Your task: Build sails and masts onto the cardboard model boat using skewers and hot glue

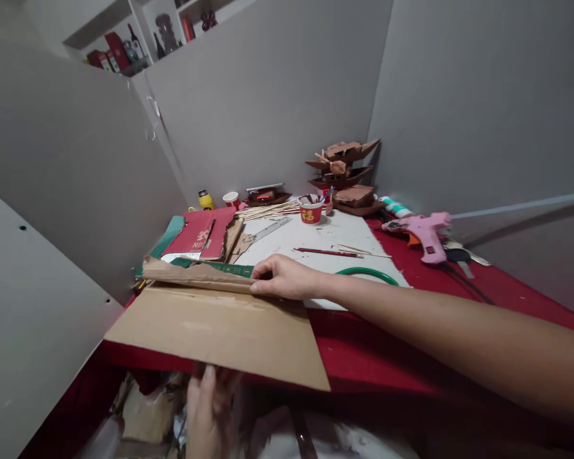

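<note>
A tan sheet of cardboard [220, 325] lies across the table's front edge, its near side jutting out past it. Along its far side a strip of brown paper or thin board [186, 274] is bent upward. My right hand [287, 277] pinches that raised strip between thumb and fingers near its right end. My left hand [209, 405] holds the near edge of the cardboard from below, thumb at the rim and the other fingers partly hidden underneath. A green printed surface [229, 269] shows just behind the strip.
Red cardboard [203, 233], a steel ruler [272, 228], a pencil [328, 253], a paper cup [310, 210] and a green ring [368, 274] lie beyond. A pink glue gun [428, 236] rests at right; brown model boats [349, 172] stand at the back. Grey panels enclose the table.
</note>
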{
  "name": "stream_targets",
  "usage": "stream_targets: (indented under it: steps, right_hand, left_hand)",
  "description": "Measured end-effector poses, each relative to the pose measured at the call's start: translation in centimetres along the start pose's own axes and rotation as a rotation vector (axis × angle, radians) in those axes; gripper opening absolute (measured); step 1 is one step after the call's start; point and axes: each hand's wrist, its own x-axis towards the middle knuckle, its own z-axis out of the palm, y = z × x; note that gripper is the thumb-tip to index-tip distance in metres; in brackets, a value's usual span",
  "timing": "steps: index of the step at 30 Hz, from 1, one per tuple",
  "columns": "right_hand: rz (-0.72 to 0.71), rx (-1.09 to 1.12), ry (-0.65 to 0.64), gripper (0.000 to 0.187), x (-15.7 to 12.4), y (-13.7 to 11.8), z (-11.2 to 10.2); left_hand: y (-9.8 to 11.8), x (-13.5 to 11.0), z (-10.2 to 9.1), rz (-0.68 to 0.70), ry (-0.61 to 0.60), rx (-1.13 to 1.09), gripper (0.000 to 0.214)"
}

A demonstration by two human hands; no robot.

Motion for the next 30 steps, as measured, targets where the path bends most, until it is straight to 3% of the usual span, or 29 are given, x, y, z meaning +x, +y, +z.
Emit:
stream_targets:
  steps: [2, 6, 11, 15, 19, 22, 26, 28, 30]
  right_hand:
    - [-0.004, -0.009, 0.034, 0.016, 0.1, -0.7, 1.0]
    - [-0.001, -0.056, 0.109, 0.012, 0.1, -1.6, 2.1]
    - [0.013, -0.113, 0.159, 0.01, 0.0, -1.8, 2.2]
    - [0.021, -0.134, 0.127, 0.01, 0.0, -1.6, 2.7]
    - [0.005, -0.163, 0.076, 0.011, 0.2, -2.1, 3.1]
    - [-0.036, -0.198, 0.04, 0.014, -0.4, -2.7, 1.7]
    - [-0.024, -0.285, 0.114, 0.021, -3.8, -2.1, -2.7]
    - [0.043, -0.368, 0.171, 0.023, -6.4, -0.9, -4.8]
    - [0.202, -0.63, 0.178, 0.022, -9.0, 0.8, -6.0]
  left_hand:
    - [-0.1, -0.3, 2.0, -0.116, -0.052, -0.102, 0.034]
    - [1.7, -0.3, 4.1, -0.203, 0.012, -0.195, 0.031]
    - [3.2, -0.6, 2.0, -0.222, 0.043, -0.194, 0.042]
    - [3.8, -0.9, 0.7, -0.206, -0.022, -0.26, 0.033]
    - [3.6, -0.1, 1.6, -0.253, 0.141, -0.135, 0.014]
    - [3.5, 0.7, 2.3, -0.29, 0.18, -0.037, 0.011]
    - [4.2, 0.8, 2.6, -0.312, 0.198, -0.027, 0.014]
    - [4.6, 0.6, 2.9, -0.319, 0.208, -0.026, 0.015]
    - [4.8, 0.4, 3.3, -0.33, 0.208, -0.022, 0.016]
